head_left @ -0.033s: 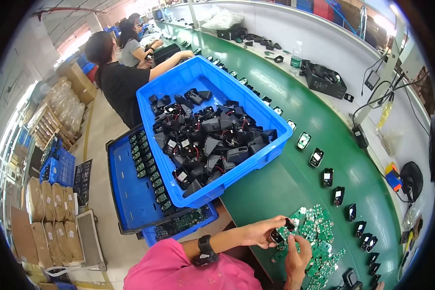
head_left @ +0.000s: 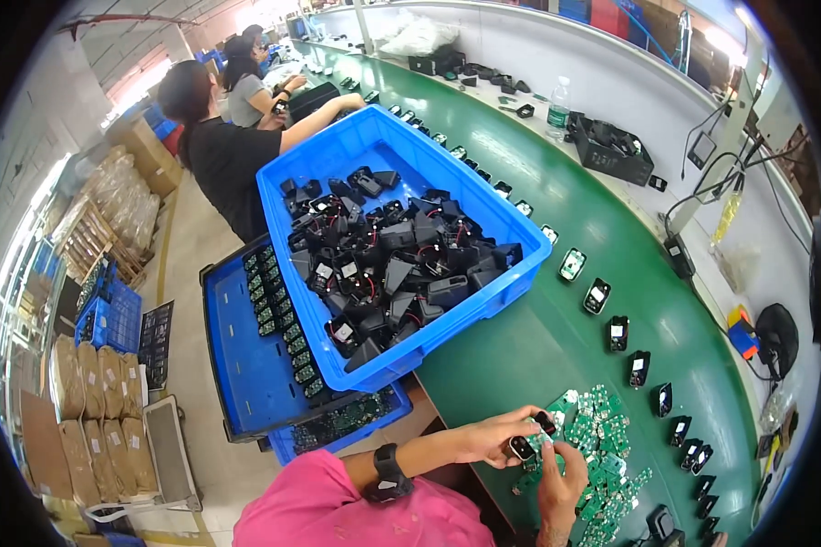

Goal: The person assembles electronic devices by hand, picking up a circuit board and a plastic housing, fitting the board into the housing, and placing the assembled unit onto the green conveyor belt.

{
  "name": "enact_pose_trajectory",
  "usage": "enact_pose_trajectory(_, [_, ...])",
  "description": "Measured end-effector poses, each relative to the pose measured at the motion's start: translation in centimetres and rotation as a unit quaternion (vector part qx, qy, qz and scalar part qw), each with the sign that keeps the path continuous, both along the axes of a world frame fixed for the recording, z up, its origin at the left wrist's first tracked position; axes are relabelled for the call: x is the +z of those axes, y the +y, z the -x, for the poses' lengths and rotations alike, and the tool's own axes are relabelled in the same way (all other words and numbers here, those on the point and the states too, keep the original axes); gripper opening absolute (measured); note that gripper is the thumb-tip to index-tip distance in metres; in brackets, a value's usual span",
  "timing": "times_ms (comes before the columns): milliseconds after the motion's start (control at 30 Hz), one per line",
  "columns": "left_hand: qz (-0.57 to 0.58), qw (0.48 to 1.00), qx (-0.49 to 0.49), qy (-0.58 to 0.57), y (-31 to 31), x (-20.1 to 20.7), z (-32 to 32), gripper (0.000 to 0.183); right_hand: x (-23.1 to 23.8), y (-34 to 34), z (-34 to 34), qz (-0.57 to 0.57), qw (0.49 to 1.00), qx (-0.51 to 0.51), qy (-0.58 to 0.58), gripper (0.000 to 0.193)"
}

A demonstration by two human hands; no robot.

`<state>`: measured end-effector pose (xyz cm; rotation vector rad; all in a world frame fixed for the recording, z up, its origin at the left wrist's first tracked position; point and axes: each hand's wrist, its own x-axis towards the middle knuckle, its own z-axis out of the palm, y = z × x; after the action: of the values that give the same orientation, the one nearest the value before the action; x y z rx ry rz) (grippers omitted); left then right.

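Observation:
My left hand (head_left: 500, 441) is closed around a small black device casing (head_left: 523, 448), low over the green workbench. A second dark piece (head_left: 545, 422) sticks up by its fingertips; I cannot tell whether it is joined to the casing. My right hand (head_left: 561, 481) meets it from the right, thumb and finger pinched on what looks like a small pale green circuit board (head_left: 539, 441) beside the casing. The fingers partly hide this piece. Just beyond both hands a loose heap of green circuit boards (head_left: 602, 428) is spread on the bench.
A large blue bin (head_left: 497, 305) of black casings with red wires stands left of the bench's middle. Black casings (head_left: 618, 334) form a curved row along the right. A blue tray (head_left: 233, 365) holds boards. Co-workers (head_left: 233, 164) sit at far left. A water bottle (head_left: 559, 108) stands behind.
The casing and dark piece between my hands have shifted and turned very slightly. Both hands otherwise keep their place, and the bench looks the same.

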<state>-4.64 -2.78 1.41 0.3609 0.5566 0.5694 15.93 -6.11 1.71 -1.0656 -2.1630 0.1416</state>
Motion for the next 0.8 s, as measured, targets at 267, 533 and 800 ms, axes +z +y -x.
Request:
enact_pose_trajectory(267, [-0.157, 0.956, 0.14, 0.204, 0.4, 1.8, 0.7, 0.048, 0.8, 0.7, 3.5, 0.121, 0.969, -0.124, 0.176, 0.028])
enact_pose_trajectory(533, [-0.407, 0.823, 0.127, 0.376, -0.8, -0.3, -1.2, 0.049, 3.1, -0.1, 5.1, 0.439, 0.729, -0.143, 0.505, 0.021])
enact_pose_trajectory(800, [-0.398, 0.855, 0.111, 0.314, -1.8, 0.5, -1.3, 0.052, 0.8, -0.9, 4.9, 0.426, 0.67, -0.081, 0.602, 0.018])
